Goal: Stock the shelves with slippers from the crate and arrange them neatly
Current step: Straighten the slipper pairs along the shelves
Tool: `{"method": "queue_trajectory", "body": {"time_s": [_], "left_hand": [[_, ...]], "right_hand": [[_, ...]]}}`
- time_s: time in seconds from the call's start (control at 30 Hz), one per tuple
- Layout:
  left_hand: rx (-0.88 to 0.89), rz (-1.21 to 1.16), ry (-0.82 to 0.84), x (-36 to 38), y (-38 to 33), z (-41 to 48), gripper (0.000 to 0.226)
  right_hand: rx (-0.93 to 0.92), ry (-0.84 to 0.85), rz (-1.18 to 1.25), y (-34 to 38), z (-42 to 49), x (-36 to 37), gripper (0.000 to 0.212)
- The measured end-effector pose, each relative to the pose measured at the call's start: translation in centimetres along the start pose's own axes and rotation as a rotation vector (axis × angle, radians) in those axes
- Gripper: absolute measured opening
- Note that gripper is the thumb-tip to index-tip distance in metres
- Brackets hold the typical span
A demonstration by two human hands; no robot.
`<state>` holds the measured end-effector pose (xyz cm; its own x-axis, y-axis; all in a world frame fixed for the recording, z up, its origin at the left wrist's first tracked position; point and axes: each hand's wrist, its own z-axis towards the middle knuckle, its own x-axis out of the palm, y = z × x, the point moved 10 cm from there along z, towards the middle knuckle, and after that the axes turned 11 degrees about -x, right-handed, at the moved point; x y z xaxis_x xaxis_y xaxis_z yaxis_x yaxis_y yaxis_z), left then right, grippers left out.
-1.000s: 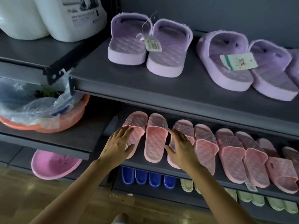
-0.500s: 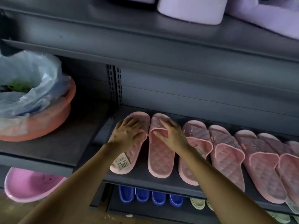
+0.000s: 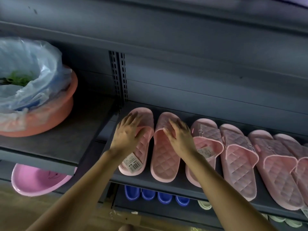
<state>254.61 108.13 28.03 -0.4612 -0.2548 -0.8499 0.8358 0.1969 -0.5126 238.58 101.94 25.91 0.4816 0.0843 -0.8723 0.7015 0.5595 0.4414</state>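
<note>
A row of several pink quilted slippers lies toe-in on the grey middle shelf [image 3: 170,185]. My left hand [image 3: 127,133] rests flat on the strap of the leftmost pink slipper [image 3: 138,155], which carries a barcode label at its heel. My right hand [image 3: 180,136] lies with straight fingers on the strap of the second pink slipper [image 3: 164,161]. The third pink slipper [image 3: 205,139] sits just right of my right wrist, partly hidden by my forearm. No crate is in view.
An orange basin [image 3: 55,114] lined with a plastic bag stands on the left shelf. A pink basin [image 3: 35,181] sits below it. Blue slippers [image 3: 156,195] and pale green slippers [image 3: 204,204] line the bottom shelf. A slotted upright post [image 3: 119,75] divides the bays.
The view dropped from the purple slippers on the top shelf toward the pink row. Both hands slid left onto the first two pink slippers and pushed them deeper on the shelf.
</note>
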Motion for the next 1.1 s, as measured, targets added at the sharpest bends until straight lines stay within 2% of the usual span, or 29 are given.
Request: {"method": "queue_trajectory", "body": {"time_s": [0.1, 0.2, 0.33, 0.47, 0.6, 0.93, 1.1], "left_hand": [[0.103, -0.048, -0.024, -1.3, 0.7, -2.3, 0.066], [0.219, -0.031, 0.071, -0.5, 1.0, -5.4, 0.060], [0.273, 0.052, 0.137, 0.8, 2.0, -8.1, 0.068], [0.321, 0.108, 0.139, 1.5, 1.8, -8.6, 0.074], [0.325, 0.122, 0.102, 2.2, 1.0, -7.9, 0.066], [0.219, 0.209, 0.026, 4.1, -0.1, -5.2, 0.065], [0.238, 0.217, -0.023, 4.0, -0.4, -3.4, 0.067]], "right_hand": [[-0.019, -0.020, 0.034, 0.7, -1.4, -0.3, 0.091], [-0.039, -0.078, 0.072, 1.7, -3.7, -0.3, 0.091], [-0.031, -0.148, 0.092, 1.8, -6.4, 0.3, 0.087], [0.017, -0.149, 0.146, 1.9, -7.8, 0.8, 0.101], [0.007, -0.171, 0.139, 2.4, -7.9, 0.9, 0.100], [0.067, -0.217, 0.254, 2.3, -6.9, 2.0, 0.105], [0.073, -0.243, 0.250, 1.8, -4.9, 2.0, 0.107]]}}
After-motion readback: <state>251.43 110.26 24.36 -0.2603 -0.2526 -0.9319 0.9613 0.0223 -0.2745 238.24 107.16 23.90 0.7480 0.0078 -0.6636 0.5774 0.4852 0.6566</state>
